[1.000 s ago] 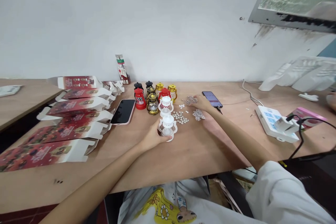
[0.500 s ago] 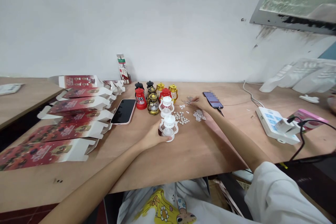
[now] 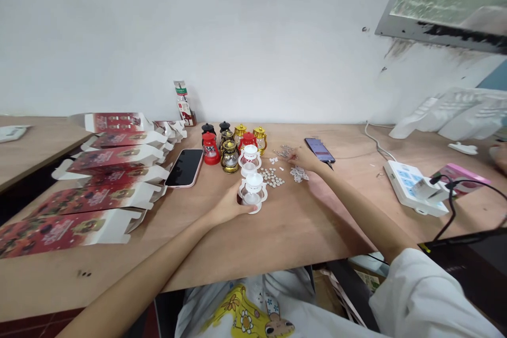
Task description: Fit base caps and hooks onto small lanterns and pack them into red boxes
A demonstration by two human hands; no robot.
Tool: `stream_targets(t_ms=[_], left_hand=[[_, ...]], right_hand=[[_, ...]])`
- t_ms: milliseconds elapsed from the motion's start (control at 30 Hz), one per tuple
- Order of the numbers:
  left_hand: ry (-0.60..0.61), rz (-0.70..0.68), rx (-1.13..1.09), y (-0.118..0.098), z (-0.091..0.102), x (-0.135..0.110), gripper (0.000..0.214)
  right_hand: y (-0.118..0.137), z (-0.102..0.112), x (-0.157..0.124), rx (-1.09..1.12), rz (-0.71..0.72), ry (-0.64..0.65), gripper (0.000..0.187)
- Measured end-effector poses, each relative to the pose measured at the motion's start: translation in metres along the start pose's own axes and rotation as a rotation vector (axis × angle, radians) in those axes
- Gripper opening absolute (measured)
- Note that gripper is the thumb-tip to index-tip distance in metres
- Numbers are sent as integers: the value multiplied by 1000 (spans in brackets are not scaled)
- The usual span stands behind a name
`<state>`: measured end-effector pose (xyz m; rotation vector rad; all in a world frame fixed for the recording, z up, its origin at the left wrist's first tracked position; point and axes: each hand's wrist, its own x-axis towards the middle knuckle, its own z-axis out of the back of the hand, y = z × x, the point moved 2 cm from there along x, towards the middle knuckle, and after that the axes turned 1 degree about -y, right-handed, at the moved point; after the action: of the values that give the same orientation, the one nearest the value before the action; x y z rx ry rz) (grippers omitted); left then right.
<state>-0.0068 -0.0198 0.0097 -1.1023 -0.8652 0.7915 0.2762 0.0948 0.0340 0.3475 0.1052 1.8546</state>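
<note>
My left hand [image 3: 229,205] is wrapped round a small white lantern [image 3: 253,184] with a clear middle, standing upright on the table. Just behind it is a second white lantern [image 3: 249,154]. My right hand [image 3: 304,159] is at the near right side of a pile of small silvery pieces [image 3: 283,151], fingers bent together. Whatever is between those fingertips is too small to tell. Small round discs [image 3: 272,177] lie right of the held lantern, and a heap of small white plastic parts [image 3: 299,174] lies below my right hand.
Several red, black, bronze and gold lanterns [image 3: 229,157] stand behind. Left are a pink-edged phone [image 3: 184,168] and a row of red printed boxes [image 3: 114,196]. A plugged-in phone [image 3: 319,150], a power strip [image 3: 414,190] and white plastic pieces [image 3: 467,116] lie right.
My right hand has shifted slightly toward me, showing more of the silvery pile. My left hand keeps its hold on the white lantern. The whole view has slid a little.
</note>
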Motion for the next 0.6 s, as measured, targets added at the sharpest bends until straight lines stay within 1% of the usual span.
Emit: stream_targets(t_ms=[100, 167, 333, 433, 500, 600], left_hand=[[16, 15, 6, 0, 0, 0, 66], [31, 32, 17, -1, 0, 0, 68], [32, 54, 12, -1, 0, 0, 69], [28, 57, 15, 0, 0, 0, 68], [28, 52, 12, 0, 0, 0, 68], [32, 43, 7, 1, 1, 0, 68]], right_hand=[[2, -1, 0, -21, 11, -40, 9], [1, 2, 0, -18, -13, -91, 11], [-10, 19, 5, 57, -151, -257, 18], [-16, 23, 7, 120, -234, -338, 19], [-18, 22, 9, 156, -288, -369, 19], [-21, 18, 9, 195, -367, -372, 18]])
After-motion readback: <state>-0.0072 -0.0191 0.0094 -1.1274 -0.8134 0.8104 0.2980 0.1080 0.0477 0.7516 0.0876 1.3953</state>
